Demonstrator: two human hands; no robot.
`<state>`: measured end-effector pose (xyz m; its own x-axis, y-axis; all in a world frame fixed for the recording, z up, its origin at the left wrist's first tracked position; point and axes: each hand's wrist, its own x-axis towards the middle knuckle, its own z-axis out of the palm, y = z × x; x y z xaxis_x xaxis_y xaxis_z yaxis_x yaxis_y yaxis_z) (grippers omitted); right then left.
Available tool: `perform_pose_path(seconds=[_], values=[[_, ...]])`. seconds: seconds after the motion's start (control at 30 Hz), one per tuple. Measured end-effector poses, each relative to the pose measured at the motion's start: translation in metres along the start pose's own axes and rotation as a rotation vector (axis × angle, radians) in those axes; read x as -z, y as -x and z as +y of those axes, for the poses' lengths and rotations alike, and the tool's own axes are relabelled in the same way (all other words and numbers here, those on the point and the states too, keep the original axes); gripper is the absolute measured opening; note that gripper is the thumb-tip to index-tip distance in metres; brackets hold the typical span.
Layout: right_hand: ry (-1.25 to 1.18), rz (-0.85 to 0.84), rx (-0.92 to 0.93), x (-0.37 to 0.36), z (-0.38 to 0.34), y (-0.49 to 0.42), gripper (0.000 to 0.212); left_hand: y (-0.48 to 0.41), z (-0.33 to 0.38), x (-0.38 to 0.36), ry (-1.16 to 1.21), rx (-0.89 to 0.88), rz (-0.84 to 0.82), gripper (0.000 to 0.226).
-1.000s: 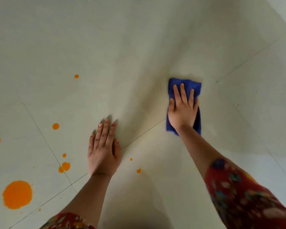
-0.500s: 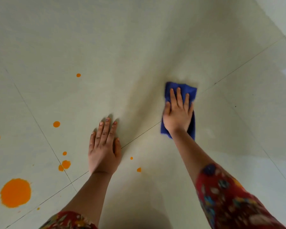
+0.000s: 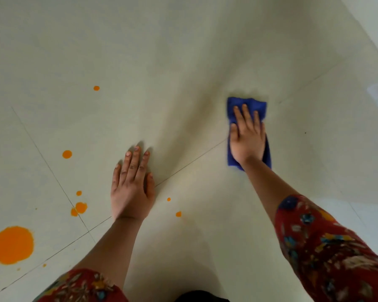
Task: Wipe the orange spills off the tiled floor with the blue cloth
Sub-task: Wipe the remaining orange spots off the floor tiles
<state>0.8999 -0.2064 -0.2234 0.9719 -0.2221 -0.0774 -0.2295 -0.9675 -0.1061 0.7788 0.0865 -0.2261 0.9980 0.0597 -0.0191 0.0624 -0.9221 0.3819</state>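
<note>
While the large orange spill (image 3: pixel 12 245) sits lower left, smaller drops (image 3: pixel 80 207) dot the tiled floor (image 3: pixel 183 51) nearby. Left hand (image 3: pixel 131 188) lies flat, fingers straight, centre frame. Farther right, right hand (image 3: pixel 248 138) presses flat on the blue cloth (image 3: pixel 256 104).

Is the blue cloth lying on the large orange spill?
No, the blue cloth lies under the right hand, far from the large orange spill.

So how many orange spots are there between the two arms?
2. One tiny drop sits just right of the left hand; a slightly bigger drop lies nearer the person. The blue cloth under the right hand may hide more.
</note>
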Motion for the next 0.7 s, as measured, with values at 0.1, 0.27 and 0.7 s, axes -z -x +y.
perform_pose_path(seconds=[0.1, 0.27, 0.7], values=[[-0.045, -0.023, -0.104, 0.004, 0.040, 0.055, 0.060, -0.002, 0.000, 0.000, 0.003, -0.011, 0.002, 0.055], [0.001, -0.040, -0.096, -0.005, -0.003, 0.214, 0.058, 0.013, 0.002, 0.014, -0.029, -0.083, -0.022, 0.055], [0.035, -0.184, 0.490, -0.014, -0.097, 0.238, 0.054, 0.118, -0.058, 0.040, -0.151, -0.017, -0.171, 0.059]])
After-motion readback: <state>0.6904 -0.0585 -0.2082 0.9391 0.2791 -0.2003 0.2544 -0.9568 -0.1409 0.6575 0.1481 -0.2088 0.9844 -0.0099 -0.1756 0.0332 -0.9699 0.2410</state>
